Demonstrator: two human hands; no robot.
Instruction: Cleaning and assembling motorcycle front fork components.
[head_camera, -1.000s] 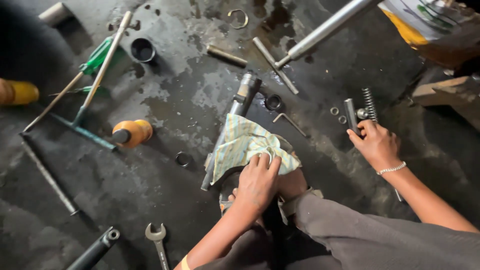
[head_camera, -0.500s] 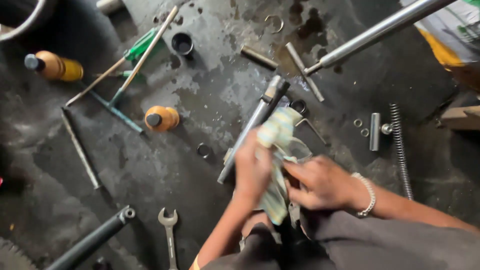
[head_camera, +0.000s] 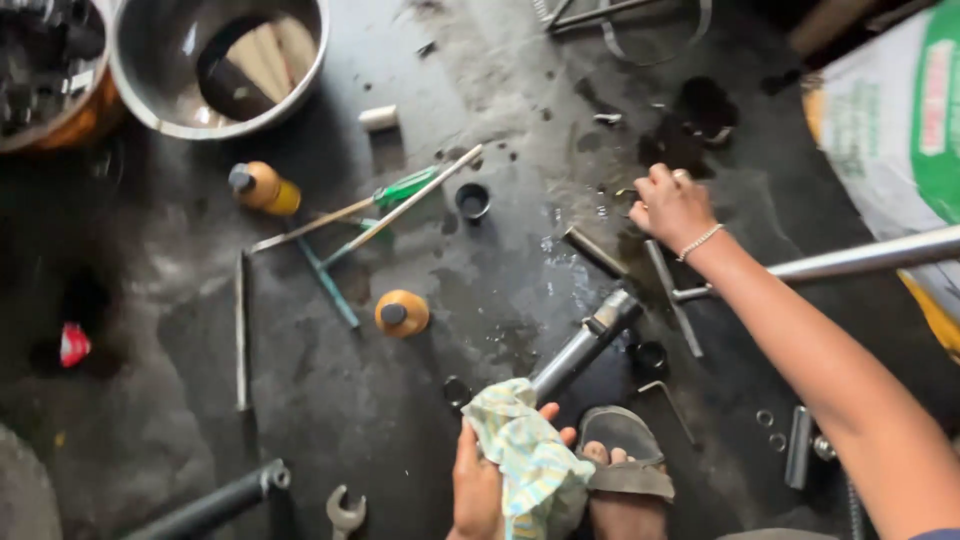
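Head view: oily dark floor (head_camera: 330, 400), seen from above, tools scattered all over.
Left hand (head_camera: 478, 485): near edge, centre; fingers closed on a crumpled pale green-yellow rag (head_camera: 530, 465).
Rag: wrapped round the near end of a grey metal tube (head_camera: 585, 345).
Tube: lies on the floor, slanting from the rag up and right; far end has a darker collar.
Right hand (head_camera: 672, 205): far right, arm stretched out from the near right corner; fingers curled down at a wet oily patch on the floor, well apart from the tube. Cannot tell whether they pinch anything. Bead bracelet on the wrist.
Foot in sandal (head_camera: 622, 470): just right of the rag, beside the tube's near end.
Chrome rod (head_camera: 860, 260): comes in from the right edge, passes under the right forearm, ends in a cross bar.
Orange bottles: one (head_camera: 402, 313) centre-left, upright; one (head_camera: 263, 187) further off to the left, lying down.
Green-handled screwdriver (head_camera: 345, 210): between the bottles, crossed by a thin rod.
Small black cup (head_camera: 473, 200): right of the screwdriver.
Steel bowl (head_camera: 150, 85): far left corner.
Open-end spanner (head_camera: 345, 512): near edge, left of the left hand.
Dark pipe (head_camera: 215, 505): near left, slanting.
Printed sack (head_camera: 890, 130): far right edge.
Washers (head_camera: 770, 428): near right, by the forearm.
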